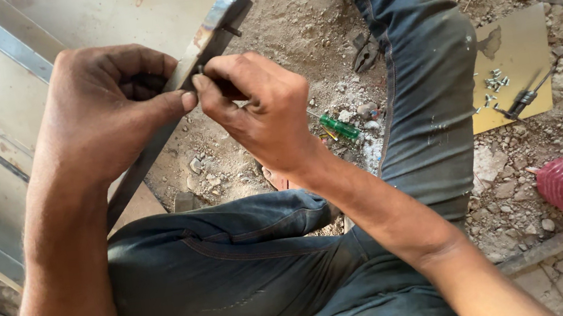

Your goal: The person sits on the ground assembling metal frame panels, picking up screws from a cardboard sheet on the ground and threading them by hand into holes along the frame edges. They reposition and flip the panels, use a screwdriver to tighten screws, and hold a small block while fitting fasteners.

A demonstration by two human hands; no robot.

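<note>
No packages, labels, signs or screens (none visible).

We see a grey metal frame, scuffed and rust-flecked, slanting across dusty ground, its mitred corner uppermost; a small screw sits at its edge, another protrudes nearby.

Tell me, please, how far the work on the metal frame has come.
Done: one small screw already sits near the frame's corner. In hand: the left hand grips the frame edge while the right hand pinches something small against it. Left: more loose screws lie on the cardboard beside a screwdriver.
</note>
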